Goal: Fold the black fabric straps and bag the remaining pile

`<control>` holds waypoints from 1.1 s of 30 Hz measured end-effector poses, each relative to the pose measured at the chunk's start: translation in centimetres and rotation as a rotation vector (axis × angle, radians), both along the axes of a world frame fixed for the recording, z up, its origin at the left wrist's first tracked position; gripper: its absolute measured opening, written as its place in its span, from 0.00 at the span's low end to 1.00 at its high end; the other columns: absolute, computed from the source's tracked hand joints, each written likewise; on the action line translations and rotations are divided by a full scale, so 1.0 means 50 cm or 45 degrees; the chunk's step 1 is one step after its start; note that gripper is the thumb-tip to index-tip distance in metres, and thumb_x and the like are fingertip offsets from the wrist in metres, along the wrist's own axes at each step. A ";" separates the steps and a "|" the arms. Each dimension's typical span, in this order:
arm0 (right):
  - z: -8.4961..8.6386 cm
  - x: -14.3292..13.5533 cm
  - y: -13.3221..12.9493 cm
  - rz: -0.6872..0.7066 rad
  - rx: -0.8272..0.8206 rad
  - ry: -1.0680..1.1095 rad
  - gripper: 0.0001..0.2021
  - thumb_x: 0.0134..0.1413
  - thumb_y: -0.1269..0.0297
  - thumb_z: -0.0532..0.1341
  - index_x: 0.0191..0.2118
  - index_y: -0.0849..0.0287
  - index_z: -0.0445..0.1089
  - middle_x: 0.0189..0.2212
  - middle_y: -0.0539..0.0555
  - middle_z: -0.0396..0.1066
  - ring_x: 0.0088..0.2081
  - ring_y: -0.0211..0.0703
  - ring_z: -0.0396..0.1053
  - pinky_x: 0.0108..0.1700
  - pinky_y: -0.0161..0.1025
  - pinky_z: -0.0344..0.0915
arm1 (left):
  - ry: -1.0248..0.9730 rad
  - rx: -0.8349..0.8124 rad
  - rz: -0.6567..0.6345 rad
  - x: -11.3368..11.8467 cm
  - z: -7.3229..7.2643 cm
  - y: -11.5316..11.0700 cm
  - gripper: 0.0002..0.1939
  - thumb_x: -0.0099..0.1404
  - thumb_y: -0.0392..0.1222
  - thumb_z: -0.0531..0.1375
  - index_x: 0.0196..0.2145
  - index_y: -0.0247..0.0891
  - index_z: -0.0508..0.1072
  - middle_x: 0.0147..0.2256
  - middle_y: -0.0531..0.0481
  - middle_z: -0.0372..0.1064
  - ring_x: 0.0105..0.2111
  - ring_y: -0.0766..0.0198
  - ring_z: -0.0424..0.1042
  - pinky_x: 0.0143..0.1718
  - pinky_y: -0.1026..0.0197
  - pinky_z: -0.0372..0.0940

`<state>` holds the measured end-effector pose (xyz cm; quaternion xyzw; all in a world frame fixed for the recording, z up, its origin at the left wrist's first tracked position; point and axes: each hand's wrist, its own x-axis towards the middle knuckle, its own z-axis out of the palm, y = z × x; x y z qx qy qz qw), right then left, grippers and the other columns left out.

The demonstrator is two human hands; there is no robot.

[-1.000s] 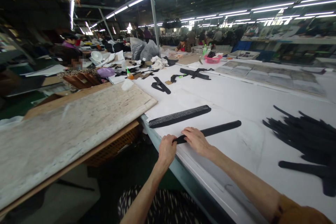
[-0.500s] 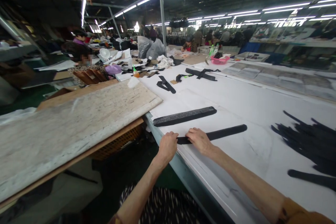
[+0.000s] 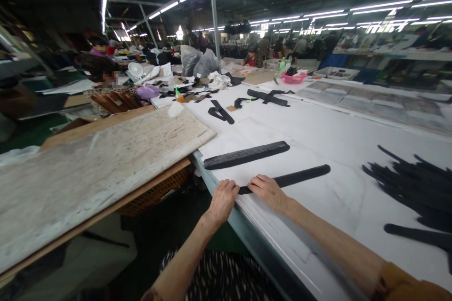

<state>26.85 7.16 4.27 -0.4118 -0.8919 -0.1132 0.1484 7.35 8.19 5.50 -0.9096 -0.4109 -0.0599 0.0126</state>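
A long black strip [image 3: 303,175] lies on the white tabletop [image 3: 339,136], its near end at the table's edge. My left hand [image 3: 224,197] grips that near end, fingers curled over it. A short way along the same strip, my right hand [image 3: 267,191] is closed on it, fingertips bent down. Between the hands a short piece of the strip shows. Just beyond lies a stack of black strips [image 3: 247,155] with a greyish, streaked top. My fingertips are partly hidden behind my hands.
At the right is a fanned pile of black strips [image 3: 413,188], with another strip [image 3: 416,235] nearer me. A worn pale board [image 3: 106,164] adjoins on the left. Black scraps [image 3: 222,112], a glue bottle [image 3: 179,96] and a pink basket [image 3: 293,78] stand farther back. A person [image 3: 97,63] sits at left.
The whole view has shifted slightly. Both hands stay on the same strip, with the left hand's fingers moved a little at its near end.
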 end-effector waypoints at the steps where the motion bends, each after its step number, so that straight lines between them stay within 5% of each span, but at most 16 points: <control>1: 0.001 0.001 0.000 0.022 0.018 -0.021 0.12 0.61 0.74 0.50 0.34 0.61 0.70 0.31 0.53 0.67 0.34 0.42 0.60 0.36 0.38 0.57 | 0.009 -0.001 -0.030 -0.002 0.002 -0.002 0.09 0.63 0.30 0.51 0.37 0.37 0.69 0.36 0.45 0.66 0.38 0.56 0.64 0.41 0.55 0.61; 8: -0.006 0.007 0.007 0.096 0.088 -0.129 0.09 0.59 0.75 0.52 0.33 0.61 0.68 0.30 0.52 0.65 0.33 0.41 0.59 0.34 0.38 0.56 | 0.085 0.083 -0.155 -0.004 0.007 -0.004 0.10 0.63 0.28 0.50 0.38 0.34 0.69 0.36 0.44 0.66 0.37 0.55 0.62 0.41 0.53 0.60; 12: -0.004 0.004 0.007 0.128 0.117 -0.218 0.07 0.58 0.75 0.54 0.40 0.61 0.67 0.31 0.52 0.64 0.34 0.43 0.59 0.35 0.39 0.56 | 0.080 0.133 -0.185 -0.012 -0.003 -0.004 0.11 0.63 0.29 0.50 0.41 0.32 0.69 0.37 0.43 0.66 0.37 0.55 0.62 0.42 0.53 0.61; 25: 0.011 0.011 -0.003 0.091 0.106 -0.291 0.13 0.56 0.75 0.55 0.46 0.58 0.64 0.32 0.52 0.63 0.35 0.43 0.60 0.35 0.39 0.56 | -0.386 0.154 0.158 -0.050 -0.064 -0.023 0.27 0.54 0.21 0.48 0.46 0.41 0.72 0.43 0.44 0.67 0.41 0.56 0.64 0.41 0.53 0.63; 29: 0.018 0.022 -0.022 0.095 0.080 -0.292 0.12 0.56 0.76 0.54 0.46 0.58 0.65 0.32 0.52 0.63 0.35 0.42 0.59 0.36 0.39 0.55 | -0.788 0.006 0.290 -0.046 -0.069 -0.028 0.23 0.57 0.25 0.46 0.41 0.40 0.74 0.42 0.44 0.67 0.41 0.58 0.66 0.44 0.55 0.62; 33: 0.016 0.005 -0.033 0.144 0.079 -0.279 0.11 0.57 0.76 0.54 0.45 0.59 0.64 0.32 0.52 0.63 0.34 0.42 0.59 0.36 0.38 0.55 | -1.308 -0.342 0.593 -0.040 -0.059 -0.038 0.13 0.62 0.40 0.50 0.33 0.36 0.74 0.32 0.47 0.69 0.34 0.61 0.68 0.38 0.61 0.62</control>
